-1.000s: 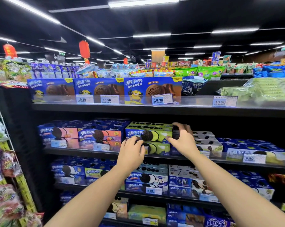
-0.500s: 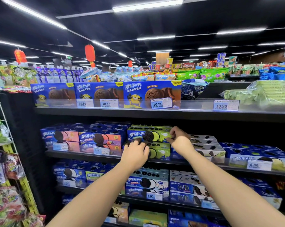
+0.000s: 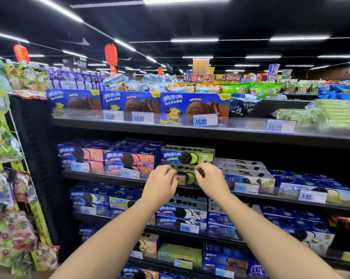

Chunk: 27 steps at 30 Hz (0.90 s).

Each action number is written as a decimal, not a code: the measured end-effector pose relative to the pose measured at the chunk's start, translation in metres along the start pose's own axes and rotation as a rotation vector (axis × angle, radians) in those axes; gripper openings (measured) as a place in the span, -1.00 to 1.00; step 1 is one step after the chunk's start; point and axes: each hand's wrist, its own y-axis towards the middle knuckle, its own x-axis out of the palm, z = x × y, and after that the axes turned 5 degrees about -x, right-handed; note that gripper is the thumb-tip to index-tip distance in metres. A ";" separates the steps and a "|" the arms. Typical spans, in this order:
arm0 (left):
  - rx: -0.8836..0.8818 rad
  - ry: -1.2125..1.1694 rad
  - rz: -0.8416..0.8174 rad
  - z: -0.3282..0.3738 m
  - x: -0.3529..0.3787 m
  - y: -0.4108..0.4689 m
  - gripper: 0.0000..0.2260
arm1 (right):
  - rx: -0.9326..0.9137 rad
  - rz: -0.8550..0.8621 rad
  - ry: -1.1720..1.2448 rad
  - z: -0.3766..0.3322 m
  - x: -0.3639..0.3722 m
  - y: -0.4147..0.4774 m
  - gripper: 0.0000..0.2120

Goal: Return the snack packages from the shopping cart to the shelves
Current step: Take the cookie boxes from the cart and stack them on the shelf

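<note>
Green-and-blue cardboard cookie box (image 3: 187, 172) sits on the middle black shelf (image 3: 93, 178). Our left hand (image 3: 160, 183) and right hand (image 3: 211, 181) curl against its front; we cannot tell if they grip.

green-and-blue cookie box (image 3: 187, 157) lies flat, front outward, stacked on a matching box (image 3: 187, 172) on the second shelf (image 3: 101, 177).

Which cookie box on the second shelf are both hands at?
The lower green-fronted box, beneath the other green one; left hand and right hand flank its front. Pink boxes lie left, white ones right.
</note>
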 end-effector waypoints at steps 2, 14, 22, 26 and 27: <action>0.028 -0.008 -0.003 -0.017 -0.005 -0.021 -0.71 | -0.043 -0.011 -0.001 -0.019 0.012 -0.011 -0.88; 0.014 0.013 -0.312 -0.198 -0.034 -0.208 -0.80 | 0.145 -0.302 0.109 -0.171 0.180 -0.134 -0.75; -0.268 -0.017 -0.684 -0.329 -0.009 -0.416 -0.82 | 0.293 -0.704 0.231 -0.240 0.356 -0.283 -0.80; -0.452 0.007 -0.864 -0.370 0.021 -0.522 -0.71 | 0.419 -0.913 0.312 -0.254 0.436 -0.366 -0.88; -0.490 -0.007 -0.922 -0.381 0.031 -0.549 -0.68 | 0.456 -0.953 0.328 -0.254 0.457 -0.387 -0.89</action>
